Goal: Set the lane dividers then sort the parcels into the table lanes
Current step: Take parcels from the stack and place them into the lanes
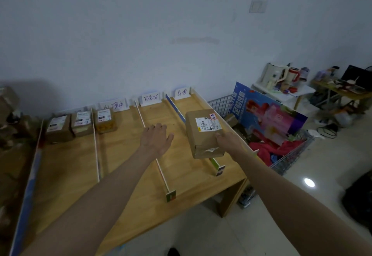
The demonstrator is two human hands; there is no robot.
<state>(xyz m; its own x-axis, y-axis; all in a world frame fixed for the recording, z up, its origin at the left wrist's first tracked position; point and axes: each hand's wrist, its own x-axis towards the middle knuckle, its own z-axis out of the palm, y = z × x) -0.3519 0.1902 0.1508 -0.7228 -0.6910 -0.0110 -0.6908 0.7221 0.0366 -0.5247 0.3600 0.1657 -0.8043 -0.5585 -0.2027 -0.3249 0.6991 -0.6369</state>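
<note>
Dividers (96,145) stood ready; three parcels (82,122) sat upper left. My right hand (226,140) gripped a box (203,133); my left hand (156,138) hovered, fingers spread, holding nothing.

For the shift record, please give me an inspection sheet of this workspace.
Surface: wooden table, split into lanes by dividers.
Job's things: three parcels at the far left; paper lane signs against the wall.
Clutter: wire basket of clothes, poster.
Hands: right hand grips a labelled parcel above the rightmost lane; left hand open, holding nothing.
Cables: black coil on floor.
Surroundings: side tables with appliances.
</note>
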